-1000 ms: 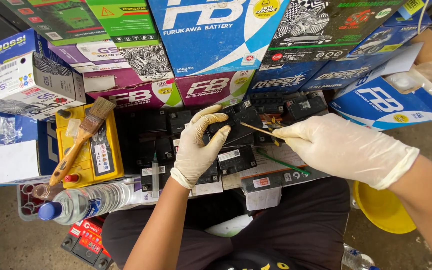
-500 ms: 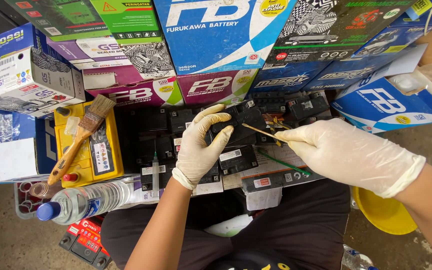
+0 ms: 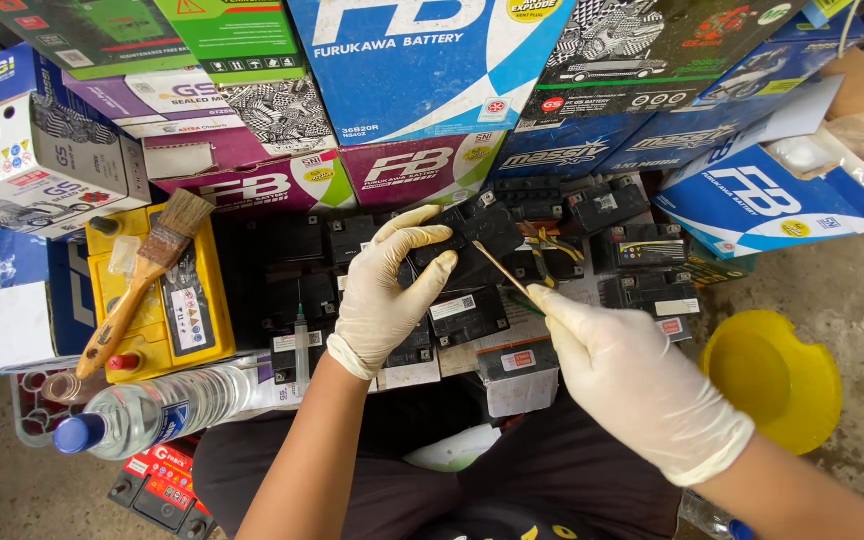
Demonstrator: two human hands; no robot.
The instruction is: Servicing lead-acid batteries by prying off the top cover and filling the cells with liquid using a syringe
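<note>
White rubber gloves cover both hands. The left hand [image 3: 387, 290] wraps its fingers around a small black box-shaped battery [image 3: 477, 240] and holds it tipped up. This battery sits above a row of other small black batteries [image 3: 452, 320], near the middle of the pile, in front of the person's knees. The right hand [image 3: 632, 385] is closed in a pinch on a thin brown stick [image 3: 507, 278]. The tip of the stick touches the side of the held battery.

A moment ago the right hand was higher up and closer to the battery. Now it has pulled back and down a little, so more of the stick shows. The left hand has kept its grip and the battery has hardly moved. My guess is that the poking or scraping at the battery is in full swing, not finished.

At the left side of the pile lies a yellow battery block [image 3: 157, 300] with a wooden paintbrush [image 3: 142, 275] on top of it. A clear plastic water bottle with a blue cap [image 3: 152, 410] lies just below it. At the back stand stacked cardboard battery boxes [image 3: 422, 90] in blue, pink and green. A round yellow plastic bowl [image 3: 772, 375] rests on the grey floor at the right.
</note>
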